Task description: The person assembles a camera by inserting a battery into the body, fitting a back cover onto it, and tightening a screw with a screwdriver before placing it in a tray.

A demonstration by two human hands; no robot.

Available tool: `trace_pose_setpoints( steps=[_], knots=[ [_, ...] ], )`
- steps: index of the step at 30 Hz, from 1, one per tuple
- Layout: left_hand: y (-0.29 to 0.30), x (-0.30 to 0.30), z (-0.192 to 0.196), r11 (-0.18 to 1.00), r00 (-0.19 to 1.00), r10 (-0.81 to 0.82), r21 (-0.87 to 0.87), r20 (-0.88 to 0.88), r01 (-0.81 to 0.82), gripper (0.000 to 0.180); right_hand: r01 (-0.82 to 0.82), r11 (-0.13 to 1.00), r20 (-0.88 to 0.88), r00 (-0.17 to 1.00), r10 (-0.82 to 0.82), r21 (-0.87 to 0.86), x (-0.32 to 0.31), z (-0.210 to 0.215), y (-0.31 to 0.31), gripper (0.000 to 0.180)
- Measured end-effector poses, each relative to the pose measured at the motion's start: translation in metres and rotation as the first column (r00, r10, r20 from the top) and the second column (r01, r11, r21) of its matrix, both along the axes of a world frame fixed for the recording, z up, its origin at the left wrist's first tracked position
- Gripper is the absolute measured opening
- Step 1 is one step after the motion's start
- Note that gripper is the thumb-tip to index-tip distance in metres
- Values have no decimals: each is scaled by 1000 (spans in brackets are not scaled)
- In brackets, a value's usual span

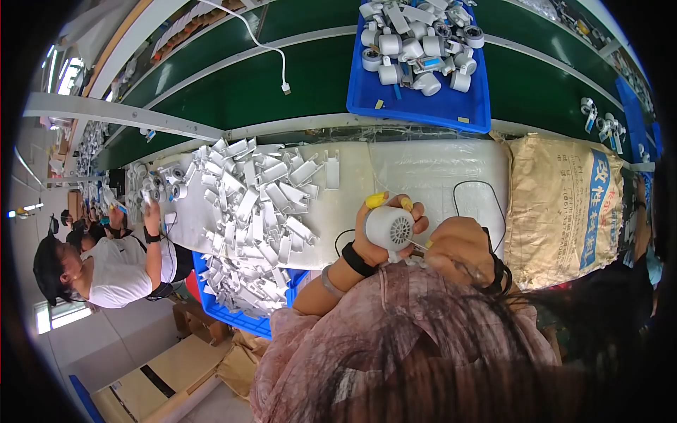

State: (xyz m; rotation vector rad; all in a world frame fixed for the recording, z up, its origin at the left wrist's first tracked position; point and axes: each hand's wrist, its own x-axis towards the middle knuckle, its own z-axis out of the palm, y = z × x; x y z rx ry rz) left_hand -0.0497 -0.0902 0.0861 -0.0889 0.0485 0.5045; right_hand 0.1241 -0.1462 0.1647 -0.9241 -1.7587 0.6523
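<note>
A small round white fan housing [390,227], its grille facing up, sits clamped in the left hand [377,236], whose fingers (two tipped with yellow finger cots) curl around its rim just above the near edge of the counter [423,176]. The right hand [462,250] is closed on a thin tool [416,244] whose tip touches the housing's right side; what exactly the tip is doing there is too small to tell. Judging from how things lie, this piece is mid-assembly, and much appears left: a big heap of loose white plastic parts [257,208] covers the counter to the left and spills into a blue bin [243,321] below its edge. A black cable [486,194] loops over the padded counter top to the right, beside a tan woven sack [564,204]. Beyond, on the green conveyor belt [247,84], a blue tray [423,106] holds many similar white housings, seemingly finished. At far left another person [113,264] handles parts.
</note>
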Motion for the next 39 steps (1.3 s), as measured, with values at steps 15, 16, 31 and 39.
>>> trace_pose_setpoints(
  steps=[15,16,31,39],
  knots=[
    [-4,-3,8,999,989,32,-36,-147,-38,37,-86,972,-71,995,72,-219,-9,-7,-17,15],
    [-6,-2,8,1000,990,31,4,-135,-31,38,-104,954,-109,991,76,-281,-7,1,-17,19],
    [-10,2,7,998,997,-34,58,-71,39,43,-23,983,-188,982,-12,-184,0,-3,-25,25],
    [-17,3,-3,999,994,-48,-8,96,49,46,-57,992,-219,975,31,-113,3,-3,-22,19]
  ],
)
